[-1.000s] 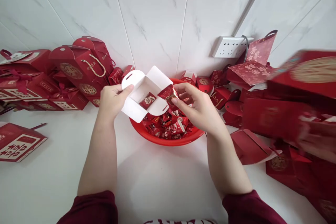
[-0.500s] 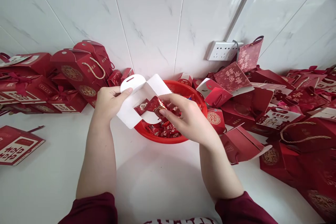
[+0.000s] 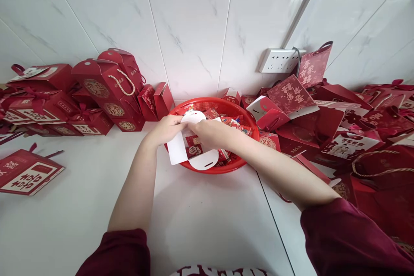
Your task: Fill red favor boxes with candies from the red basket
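An open box with a white inside and slotted flaps is over the left part of a red plastic basket. Red packets lie inside the box. My left hand pinches the box's far left edge. My right hand reaches over the box, next to my left fingertips; its fingers are bent down and mostly hidden, so what they hold cannot be made out. Wrapped sweets fill the basket behind and to the right of my right hand.
Red gift boxes stand stacked at the left against the tiled wall. One more box lies at the far left of the white table. Many open red boxes are piled at the right, below a white power socket.
My right hand has moved left to the box's far edge, and the red packet it held is no longer seen between its fingers. The box has turned, with one flap now towards me.
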Action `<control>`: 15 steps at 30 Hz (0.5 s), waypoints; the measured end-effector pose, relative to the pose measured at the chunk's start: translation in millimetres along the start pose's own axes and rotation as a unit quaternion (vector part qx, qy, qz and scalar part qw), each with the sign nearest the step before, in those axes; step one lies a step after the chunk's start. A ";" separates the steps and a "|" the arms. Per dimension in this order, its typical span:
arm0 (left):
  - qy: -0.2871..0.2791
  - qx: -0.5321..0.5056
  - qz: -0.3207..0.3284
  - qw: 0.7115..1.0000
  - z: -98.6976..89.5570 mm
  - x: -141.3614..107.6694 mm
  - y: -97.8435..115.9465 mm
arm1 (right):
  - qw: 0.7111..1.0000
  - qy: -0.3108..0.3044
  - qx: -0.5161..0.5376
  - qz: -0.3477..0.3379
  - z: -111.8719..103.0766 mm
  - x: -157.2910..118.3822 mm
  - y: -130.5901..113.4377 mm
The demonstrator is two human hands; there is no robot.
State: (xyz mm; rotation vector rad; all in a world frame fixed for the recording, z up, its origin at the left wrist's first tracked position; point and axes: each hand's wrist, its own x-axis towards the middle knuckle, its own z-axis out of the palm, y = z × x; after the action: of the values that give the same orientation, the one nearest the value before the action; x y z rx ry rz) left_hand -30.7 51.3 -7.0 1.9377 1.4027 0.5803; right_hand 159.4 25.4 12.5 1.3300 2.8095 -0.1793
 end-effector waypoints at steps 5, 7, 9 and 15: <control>-0.040 -0.139 -0.044 0.988 -8.5 9.6 -24.5 | 1.000 0.002 -0.010 -0.007 21.0 26.0 -2.6; -0.018 -0.138 -0.070 0.988 -10.4 9.9 -27.7 | 1.000 0.007 -0.004 -0.027 24.1 35.5 -1.6; -0.009 -0.133 -0.080 0.988 -11.1 9.6 -28.4 | 0.999 0.010 0.002 -0.053 26.2 44.5 -0.1; -0.024 -0.111 -0.093 0.989 -10.2 9.0 -29.1 | 0.994 -0.005 -0.021 -0.110 33.8 57.5 -4.4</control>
State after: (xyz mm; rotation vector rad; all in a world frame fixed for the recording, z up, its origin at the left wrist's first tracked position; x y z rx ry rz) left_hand -53.7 68.2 -21.6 1.6155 1.4066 0.5705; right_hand 118.7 63.0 -25.0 1.0079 2.9288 -0.1307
